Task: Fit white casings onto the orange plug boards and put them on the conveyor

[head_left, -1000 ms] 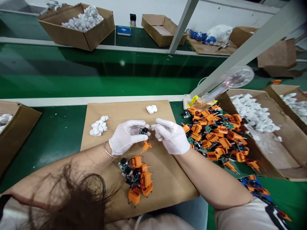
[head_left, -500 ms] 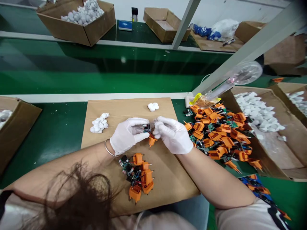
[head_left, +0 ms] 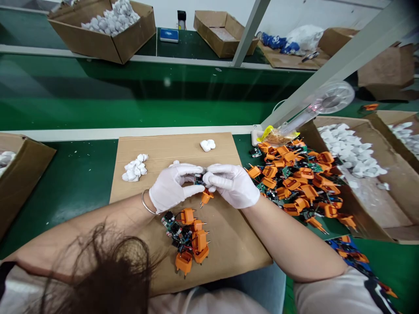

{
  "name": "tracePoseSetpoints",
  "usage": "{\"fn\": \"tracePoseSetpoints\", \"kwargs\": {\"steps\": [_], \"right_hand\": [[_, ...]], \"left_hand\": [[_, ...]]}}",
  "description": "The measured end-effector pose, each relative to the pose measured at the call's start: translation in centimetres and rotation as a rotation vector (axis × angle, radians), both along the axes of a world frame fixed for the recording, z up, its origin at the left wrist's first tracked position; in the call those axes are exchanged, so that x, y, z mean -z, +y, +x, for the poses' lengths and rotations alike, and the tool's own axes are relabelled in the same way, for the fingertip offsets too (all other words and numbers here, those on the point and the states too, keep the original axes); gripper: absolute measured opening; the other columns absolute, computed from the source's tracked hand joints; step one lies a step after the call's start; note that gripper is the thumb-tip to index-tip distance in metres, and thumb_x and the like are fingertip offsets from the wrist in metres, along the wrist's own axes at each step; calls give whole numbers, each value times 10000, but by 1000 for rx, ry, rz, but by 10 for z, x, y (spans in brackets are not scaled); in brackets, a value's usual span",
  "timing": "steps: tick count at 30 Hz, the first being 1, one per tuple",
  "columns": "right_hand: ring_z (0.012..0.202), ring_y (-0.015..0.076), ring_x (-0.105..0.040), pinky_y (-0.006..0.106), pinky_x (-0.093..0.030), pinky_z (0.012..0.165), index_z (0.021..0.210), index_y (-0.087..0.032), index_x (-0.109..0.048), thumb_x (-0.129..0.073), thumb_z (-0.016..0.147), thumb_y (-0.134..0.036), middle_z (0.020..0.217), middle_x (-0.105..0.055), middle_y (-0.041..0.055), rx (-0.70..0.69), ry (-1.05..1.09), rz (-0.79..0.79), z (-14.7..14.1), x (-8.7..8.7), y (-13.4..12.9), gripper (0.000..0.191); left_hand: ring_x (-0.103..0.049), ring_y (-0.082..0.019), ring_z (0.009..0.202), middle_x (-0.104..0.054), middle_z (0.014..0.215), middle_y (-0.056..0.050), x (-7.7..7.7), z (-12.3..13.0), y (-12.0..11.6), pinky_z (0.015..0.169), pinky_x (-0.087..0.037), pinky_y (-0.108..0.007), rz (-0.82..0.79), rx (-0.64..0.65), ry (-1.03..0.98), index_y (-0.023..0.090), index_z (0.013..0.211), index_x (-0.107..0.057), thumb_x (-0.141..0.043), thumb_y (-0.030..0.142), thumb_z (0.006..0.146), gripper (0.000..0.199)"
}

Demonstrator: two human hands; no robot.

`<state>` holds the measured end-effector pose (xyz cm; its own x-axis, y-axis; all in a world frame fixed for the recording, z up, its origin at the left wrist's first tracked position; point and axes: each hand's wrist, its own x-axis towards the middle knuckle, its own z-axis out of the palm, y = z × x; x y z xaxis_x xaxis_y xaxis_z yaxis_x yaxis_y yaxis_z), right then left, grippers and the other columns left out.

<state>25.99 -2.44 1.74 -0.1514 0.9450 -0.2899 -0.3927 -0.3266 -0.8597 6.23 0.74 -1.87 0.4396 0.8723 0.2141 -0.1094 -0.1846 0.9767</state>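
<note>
In white gloves, both my hands meet over the cardboard sheet (head_left: 229, 244). My left hand (head_left: 170, 186) is closed on the left side of a small circuit board (head_left: 198, 179), with the thumb below it. My right hand (head_left: 233, 185) presses closed fingers on the board's right end; any smaller part between them is hidden. An orange plug housing (head_left: 206, 198) with pins hangs just under the board. Nearer my body lies a cluster of orange plugs (head_left: 200, 240) beside their circuit boards (head_left: 176, 230). White lumpy pieces (head_left: 135, 168) sit beyond my left hand, and another white piece (head_left: 207, 145) lies farther back.
A large heap of orange plugs with boards (head_left: 294, 176) spreads to the right, beside a cardboard box (head_left: 389, 203) of white pieces. A clear fan (head_left: 335, 97) stands behind the heap. Another box (head_left: 26, 170) is at left; a shelf above carries boxes (head_left: 108, 46).
My right fingers have moved left and down onto the board, closing the gap between my hands. The orange plug has shifted slightly down. The whole view has drifted a little.
</note>
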Motion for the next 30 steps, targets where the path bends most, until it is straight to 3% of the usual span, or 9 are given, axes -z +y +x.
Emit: {"fn": "tracePoseSetpoints", "kwargs": {"steps": [5,9,12,15,17,20,25,30], "right_hand": [[554,122,-669,214,-473,442,772,-186,-734,-1031,545,-396,658,-763,7,8,-38,-13,1,6,0,428],[513,87,-619,197,-452,431,845,-201,-722,-1040,531,-359,679,-773,-17,70,-60,19,0,11,-1,475],[524,90,-622,220,-511,481,940,-212,-744,-1017,598,-361,659,-752,-40,5,10,64,-1,9,-1,462],[578,124,-683,239,-561,507,840,-208,-698,-1006,629,-370,653,-749,-29,-70,55,61,0,6,0,407],[571,132,-695,215,-528,454,790,-211,-653,-1006,629,-373,663,-762,-19,-93,38,43,2,5,0,421],[530,110,-660,174,-453,410,845,-212,-698,-1010,621,-366,647,-765,-14,-71,-13,41,3,6,1,414],[563,117,-646,230,-502,494,763,-203,-755,-993,640,-323,624,-754,1,-102,79,128,0,8,1,294],[566,132,-651,256,-499,496,807,-230,-778,-1002,627,-302,646,-766,1,-61,94,69,-2,7,-1,296]], "left_hand": [[-815,-233,927,-837,1104,-86,1,-3,2,852,-725,-379,225,-30,99,207,1095,-797,-860,247,809,295],[-817,-230,880,-844,1061,-81,0,-4,3,844,-724,-375,370,-81,197,203,1100,-797,-851,289,834,285],[-812,-206,811,-847,1035,-71,-1,-5,3,801,-722,-334,422,-116,246,204,1083,-800,-848,298,842,263],[-808,-194,789,-849,1027,-64,-1,-5,3,763,-721,-315,463,-136,252,213,1093,-793,-838,271,856,248],[-814,-204,831,-849,1038,-71,0,-5,3,788,-723,-329,493,-139,252,208,1107,-785,-849,260,852,268],[-816,-210,875,-846,1070,-87,2,-5,2,829,-720,-348,548,-142,229,187,1114,-769,-876,249,834,306],[-814,-177,859,-846,1083,-80,2,-4,2,808,-709,-304,586,-145,175,177,1121,-747,-887,226,835,323],[-812,-185,880,-846,1074,-78,-1,-5,2,823,-702,-308,586,-133,157,186,1128,-752,-896,205,819,341]]}}
